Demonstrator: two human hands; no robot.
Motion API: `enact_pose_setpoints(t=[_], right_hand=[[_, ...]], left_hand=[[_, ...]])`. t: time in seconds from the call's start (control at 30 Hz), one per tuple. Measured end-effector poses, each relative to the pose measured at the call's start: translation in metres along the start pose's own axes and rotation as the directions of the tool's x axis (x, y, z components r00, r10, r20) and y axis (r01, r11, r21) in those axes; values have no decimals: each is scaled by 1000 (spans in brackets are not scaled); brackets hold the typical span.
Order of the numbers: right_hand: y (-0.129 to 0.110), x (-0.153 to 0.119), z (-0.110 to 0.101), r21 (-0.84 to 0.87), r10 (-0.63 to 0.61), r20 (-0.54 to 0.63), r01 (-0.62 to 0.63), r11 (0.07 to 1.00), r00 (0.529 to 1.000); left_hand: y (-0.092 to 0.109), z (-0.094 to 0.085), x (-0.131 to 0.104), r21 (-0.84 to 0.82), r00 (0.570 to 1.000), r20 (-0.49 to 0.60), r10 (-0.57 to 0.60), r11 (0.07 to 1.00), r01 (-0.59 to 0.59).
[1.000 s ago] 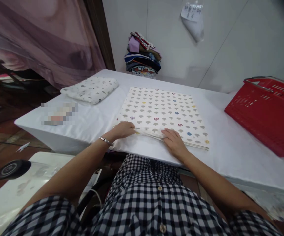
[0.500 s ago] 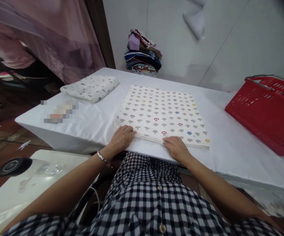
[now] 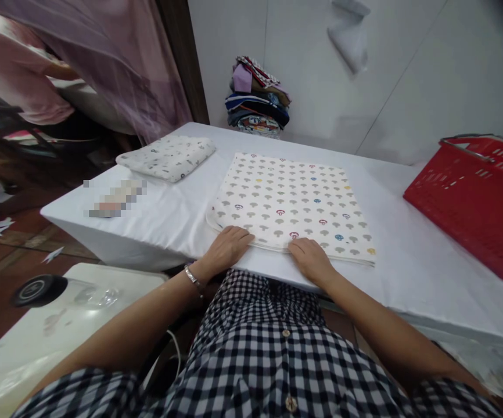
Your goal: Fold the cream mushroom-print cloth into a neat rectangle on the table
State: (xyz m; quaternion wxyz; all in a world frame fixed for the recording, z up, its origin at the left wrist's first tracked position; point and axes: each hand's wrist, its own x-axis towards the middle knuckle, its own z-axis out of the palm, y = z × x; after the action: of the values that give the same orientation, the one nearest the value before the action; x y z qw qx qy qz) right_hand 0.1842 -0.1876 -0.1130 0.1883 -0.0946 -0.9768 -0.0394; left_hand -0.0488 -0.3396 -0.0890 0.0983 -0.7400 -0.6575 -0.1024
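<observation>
A folded white cloth with a mushroom print (image 3: 295,197) lies flat in front of me on the white-covered table. My left hand (image 3: 229,247) grips its near edge toward the left corner, fingers together on top and thumb out of sight. Further right along the same edge, my right hand (image 3: 310,258) has its fingers pressed together on the cloth. A gap separates the two hands. The near left corner of the cloth is rounded and slightly raised. Another folded white cloth with small prints (image 3: 168,158) rests at the table's far left.
A red basket (image 3: 473,203) stands on the right. Folded fabrics (image 3: 258,98) are stacked beyond the table's back edge. A blurred-out item (image 3: 114,200) lies at the left. A white surface (image 3: 72,325) with a bottle is at lower left. Beyond the curtain, a person in pink is partly visible.
My left hand has shifted slightly right along the near edge, closer to my right hand. The cloth's near left edge is more curved. The whole view has shifted a little.
</observation>
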Motion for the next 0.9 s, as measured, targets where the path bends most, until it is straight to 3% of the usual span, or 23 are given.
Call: enact_pose_setpoints(t=[0.2, 0.37, 0.7, 0.9], right_hand=[[-4, 14, -1, -31, 0, 32, 1, 1000, 999], [0, 12, 2, 55, -47, 45, 44, 998, 998], [-7, 23, -14, 252, 46, 117, -74, 965, 992], [-2, 29, -9, 209, 1, 188, -41, 977, 982]], left_hand=[[10, 9, 20, -50, 999, -6, 54, 997, -54], [10, 8, 19, -87, 996, 11, 86, 993, -85], [13, 6, 19, -273, 1000, -22, -5, 962, -1], [14, 8, 27, -275, 1000, 5, 18, 961, -16]])
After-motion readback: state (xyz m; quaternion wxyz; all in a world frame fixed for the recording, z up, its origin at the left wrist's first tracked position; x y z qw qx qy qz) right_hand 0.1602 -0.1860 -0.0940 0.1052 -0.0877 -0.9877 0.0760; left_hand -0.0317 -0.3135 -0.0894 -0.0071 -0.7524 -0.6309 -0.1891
